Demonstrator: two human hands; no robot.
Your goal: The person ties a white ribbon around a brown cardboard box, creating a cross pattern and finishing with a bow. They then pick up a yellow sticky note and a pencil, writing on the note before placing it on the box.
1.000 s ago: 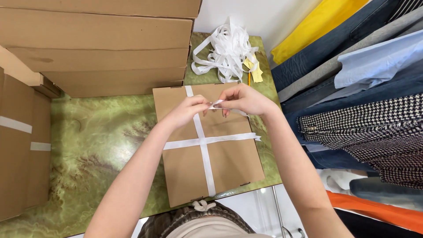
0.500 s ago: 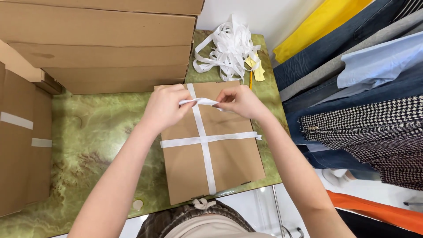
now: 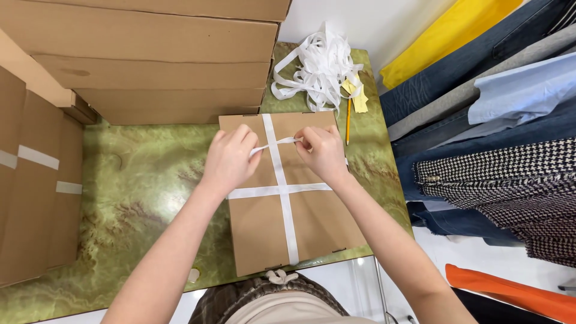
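Your flat cardboard box lay on the green marbled tabletop, its near edge reaching the tabletop's front rim, crossed lengthwise and sideways by white ribbon. Your left hand rested on the box's far left part, its grip closed on one ribbon end; your right hand sat on the far right part, its grip pinching the other end, the strand stretched taut between them. Behind the box a loose ribbon heap and a pencil crowded the far right corner. Stacked cartons walled the space behind and left of the box. Left of the box, bare tabletop gave open room; right of it, hanging clothes pressed close.
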